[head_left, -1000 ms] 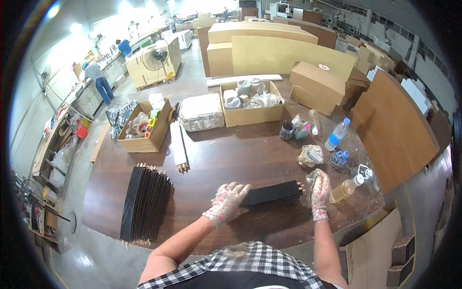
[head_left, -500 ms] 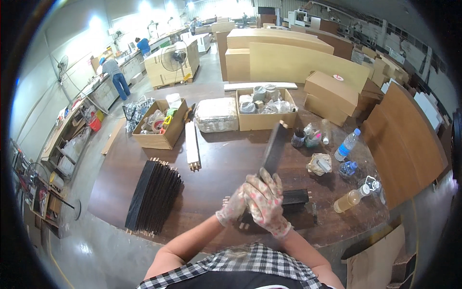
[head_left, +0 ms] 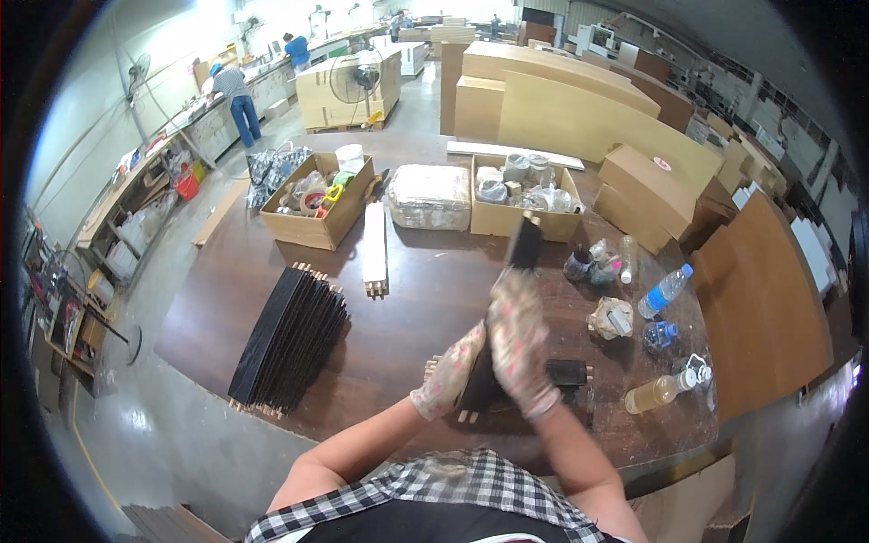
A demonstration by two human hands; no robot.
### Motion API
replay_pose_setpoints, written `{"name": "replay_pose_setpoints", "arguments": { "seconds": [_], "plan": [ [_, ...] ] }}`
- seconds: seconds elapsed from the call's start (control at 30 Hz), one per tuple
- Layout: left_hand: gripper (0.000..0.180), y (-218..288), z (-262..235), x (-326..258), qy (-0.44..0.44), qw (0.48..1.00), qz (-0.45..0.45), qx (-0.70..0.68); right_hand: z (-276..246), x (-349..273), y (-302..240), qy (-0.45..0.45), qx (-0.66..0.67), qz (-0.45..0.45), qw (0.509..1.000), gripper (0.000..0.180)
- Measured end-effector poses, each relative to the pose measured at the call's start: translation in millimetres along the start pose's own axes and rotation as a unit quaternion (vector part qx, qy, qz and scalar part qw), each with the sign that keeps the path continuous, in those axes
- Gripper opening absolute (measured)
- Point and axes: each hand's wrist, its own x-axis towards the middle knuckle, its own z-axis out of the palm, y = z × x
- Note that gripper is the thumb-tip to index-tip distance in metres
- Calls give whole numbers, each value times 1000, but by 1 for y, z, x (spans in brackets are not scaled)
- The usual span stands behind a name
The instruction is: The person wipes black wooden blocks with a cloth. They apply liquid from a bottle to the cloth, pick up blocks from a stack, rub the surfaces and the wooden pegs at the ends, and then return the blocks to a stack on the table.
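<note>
A black board (head_left: 524, 246) with short wooden pegs at its ends stands tilted in front of me, rising away from my body. My left hand (head_left: 450, 376), in a patterned work glove, is closed round the board's lower left edge. Over its middle and right side lies my gloved right hand (head_left: 519, 344), smeared by motion, so its finger grip is unclear. Behind my hands another black pegged piece (head_left: 568, 373) lies on the table, partly hidden. To the left a stack of similar black pegged boards (head_left: 288, 342) rests on the brown table (head_left: 217, 290).
White pegged strips (head_left: 375, 251) lie mid-table. Behind them stand an open carton of tapes (head_left: 312, 231), a wrapped bundle (head_left: 429, 197) and a carton of jars (head_left: 511, 223). Bottles (head_left: 665, 291) line the right side, near a crumpled lump (head_left: 610, 318). People work at a far bench.
My right hand has moved up along the board, away from my left hand, uncovering the board's lower part. The whole view has shifted slightly.
</note>
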Motion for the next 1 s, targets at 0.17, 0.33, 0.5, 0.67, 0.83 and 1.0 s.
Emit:
{"name": "replay_pose_setpoints", "arguments": {
  "seconds": [0.17,0.33,0.5,0.67,0.83,1.0],
  "plan": [
    [52,33,-14,27,84,979,-63,-174,0,-76,-52,-142,123,-23,982,32],
    [64,48,-40,43,150,988,21,35,-40,-72,-47,-95,245,129,956,28],
    [100,39,-24,14,82,824,40,559,-49,-14,-44,-43,74,11,996,23],
    [98,58,-3,-12,-19,773,34,634,-20,-27,1,-104,-157,-20,982,29],
    [82,82,-35,-59,-13,745,17,666,-42,-30,78,-4,32,215,976,27],
    [68,154,-80,-105,228,710,33,665,-53,-70,74,30,258,325,909,32]
  ]
}}
